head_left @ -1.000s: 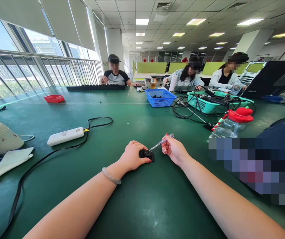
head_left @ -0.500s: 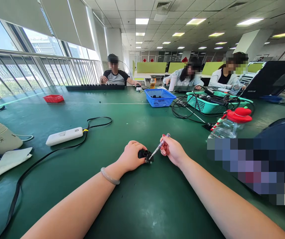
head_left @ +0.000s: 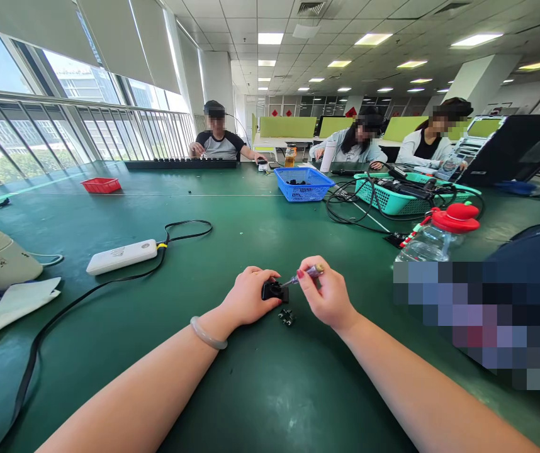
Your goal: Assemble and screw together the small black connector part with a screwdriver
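My left hand [head_left: 252, 294] is closed around a small black device [head_left: 272, 290] with a round, lens-like part, held down on the green table [head_left: 180, 377]. In my right hand [head_left: 326, 292] is a thin screwdriver [head_left: 308, 274] with a clear handle, gripped between thumb and fingers. It slants down to the left, and its tip is at the upper right of the black device. A small dark piece with metallic spots [head_left: 287, 317] lies on the table just below the device, apart from both hands. My left palm hides part of the device.
A white power bank-like box [head_left: 123, 257] with a black strap lies to the left. Farther off stand a red tray [head_left: 101, 185], a blue basket [head_left: 304, 192] and a green basket [head_left: 378, 198] of cables. A red-lidded bottle [head_left: 428, 242] is at right; several people sit beyond.
The small dark piece has come off the black device and now lies below it. My right hand has tilted the screwdriver flatter, its tip moving up on the device.
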`<state>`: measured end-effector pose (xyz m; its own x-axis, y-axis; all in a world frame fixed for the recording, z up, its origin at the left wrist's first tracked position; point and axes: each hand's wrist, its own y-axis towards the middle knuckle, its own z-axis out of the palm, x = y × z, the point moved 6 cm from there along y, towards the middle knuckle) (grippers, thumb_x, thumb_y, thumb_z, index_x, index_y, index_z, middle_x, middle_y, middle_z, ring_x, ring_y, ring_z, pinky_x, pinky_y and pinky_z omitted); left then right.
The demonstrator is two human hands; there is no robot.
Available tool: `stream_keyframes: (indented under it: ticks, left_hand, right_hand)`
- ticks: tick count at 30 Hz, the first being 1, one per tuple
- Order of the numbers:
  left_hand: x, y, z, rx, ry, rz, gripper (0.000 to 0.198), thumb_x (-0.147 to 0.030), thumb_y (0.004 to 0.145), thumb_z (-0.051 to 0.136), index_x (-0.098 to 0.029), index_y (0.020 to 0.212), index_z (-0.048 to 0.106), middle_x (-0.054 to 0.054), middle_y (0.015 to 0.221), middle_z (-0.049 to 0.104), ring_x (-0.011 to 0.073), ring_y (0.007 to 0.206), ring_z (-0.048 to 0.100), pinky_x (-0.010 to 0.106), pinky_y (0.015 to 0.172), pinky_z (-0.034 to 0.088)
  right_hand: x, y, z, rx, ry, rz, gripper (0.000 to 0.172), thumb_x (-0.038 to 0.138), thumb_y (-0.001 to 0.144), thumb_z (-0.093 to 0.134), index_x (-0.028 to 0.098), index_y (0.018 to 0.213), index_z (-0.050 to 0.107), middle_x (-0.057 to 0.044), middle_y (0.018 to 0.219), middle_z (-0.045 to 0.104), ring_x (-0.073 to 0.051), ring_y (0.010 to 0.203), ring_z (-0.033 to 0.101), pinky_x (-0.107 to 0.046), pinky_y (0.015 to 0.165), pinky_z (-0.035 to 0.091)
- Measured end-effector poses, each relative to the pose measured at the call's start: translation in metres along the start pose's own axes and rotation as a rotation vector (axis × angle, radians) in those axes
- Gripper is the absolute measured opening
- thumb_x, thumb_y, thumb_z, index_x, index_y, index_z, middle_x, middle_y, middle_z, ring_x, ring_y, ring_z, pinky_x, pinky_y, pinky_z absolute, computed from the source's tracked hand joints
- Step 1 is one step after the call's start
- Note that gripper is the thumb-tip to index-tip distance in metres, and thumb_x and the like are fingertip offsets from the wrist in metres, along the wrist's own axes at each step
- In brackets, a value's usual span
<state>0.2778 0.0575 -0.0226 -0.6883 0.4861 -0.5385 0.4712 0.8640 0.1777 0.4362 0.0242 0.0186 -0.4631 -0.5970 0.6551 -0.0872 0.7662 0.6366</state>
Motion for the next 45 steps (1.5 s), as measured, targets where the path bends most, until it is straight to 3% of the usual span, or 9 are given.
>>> stream_keyframes:
  ticks: [3,5,11,18,23,30,35,42,45]
  left_hand:
    - [-0.001,0.000,0.000,0.007,0.006,0.018,0.043,-0.026,0.075,0.070,-0.027,0.117,0.064,0.004,0.117,0.070,0.0290,0.119,0.052,0.046,0.106,0.041]
    - [-0.001,0.000,0.000,0.007,0.004,0.029,0.043,-0.025,0.075,0.070,-0.026,0.118,0.064,0.005,0.115,0.070,0.0288,0.118,0.053,0.046,0.105,0.042]
    - [0.006,0.001,0.002,0.016,-0.006,-0.009,0.052,-0.016,0.077,0.066,-0.025,0.127,0.061,0.008,0.119,0.066,0.0265,0.121,0.052,0.044,0.108,0.042]
    - [0.007,0.002,0.004,0.039,-0.021,-0.023,0.055,-0.011,0.080,0.065,-0.024,0.132,0.058,0.009,0.122,0.065,0.0242,0.123,0.051,0.042,0.110,0.041]
    - [0.008,0.003,0.004,0.034,0.007,-0.012,0.051,-0.011,0.081,0.065,-0.025,0.130,0.059,0.008,0.122,0.065,0.0246,0.122,0.053,0.042,0.109,0.042]
    - [0.006,0.003,0.004,0.039,0.006,0.018,0.048,-0.014,0.081,0.066,-0.024,0.127,0.061,0.007,0.119,0.067,0.0249,0.116,0.056,0.042,0.105,0.046]
    - [0.003,0.003,0.005,0.058,0.028,0.057,0.045,-0.014,0.083,0.065,-0.021,0.126,0.060,0.008,0.118,0.069,0.0251,0.113,0.058,0.041,0.102,0.047]
    - [0.001,0.003,0.005,0.054,0.048,0.093,0.041,-0.012,0.084,0.063,-0.022,0.124,0.061,0.008,0.115,0.070,0.0242,0.107,0.063,0.039,0.097,0.050]
    - [0.001,0.003,0.005,0.051,0.045,0.103,0.041,-0.011,0.084,0.063,-0.022,0.124,0.061,0.007,0.114,0.070,0.0240,0.107,0.063,0.037,0.095,0.050]
  right_hand:
    - [0.007,0.002,0.008,0.094,-0.089,-0.078,0.012,0.030,0.089,0.054,0.024,0.078,0.052,0.005,0.056,0.051,-0.011,0.046,0.044,-0.025,0.052,0.039]
    - [0.006,0.004,0.008,0.090,-0.106,-0.088,0.013,0.030,0.088,0.056,0.024,0.077,0.054,0.003,0.063,0.057,-0.012,0.053,0.050,-0.025,0.056,0.042]
    - [-0.005,0.003,-0.007,-0.116,0.083,-0.019,0.011,0.033,0.096,0.050,0.024,0.091,0.053,-0.002,0.081,0.067,-0.016,0.072,0.064,-0.029,0.070,0.051]
    - [0.002,-0.003,-0.005,-0.090,0.079,-0.190,0.009,0.025,0.097,0.048,0.026,0.106,0.046,0.001,0.078,0.066,-0.015,0.067,0.063,-0.030,0.067,0.053]
    - [0.002,-0.004,-0.012,-0.159,0.114,-0.233,0.010,0.025,0.098,0.046,0.026,0.107,0.045,0.001,0.076,0.063,-0.015,0.064,0.060,-0.029,0.063,0.051]
    - [0.000,-0.002,0.001,0.022,0.018,-0.246,0.014,0.021,0.096,0.047,0.026,0.109,0.045,0.001,0.077,0.065,-0.015,0.065,0.062,-0.029,0.065,0.053]
    - [-0.002,0.001,0.005,0.020,-0.012,-0.239,0.030,0.019,0.095,0.051,0.027,0.124,0.046,0.000,0.083,0.068,-0.015,0.073,0.067,-0.032,0.075,0.057]
    - [0.000,0.002,0.008,0.105,0.075,-0.192,0.032,0.017,0.098,0.042,0.028,0.126,0.050,-0.004,0.102,0.071,-0.016,0.086,0.072,-0.034,0.082,0.059]
    - [0.010,-0.002,0.005,0.055,0.053,-0.245,0.031,0.014,0.097,0.044,0.028,0.124,0.051,-0.003,0.098,0.072,-0.015,0.083,0.072,-0.032,0.080,0.060]
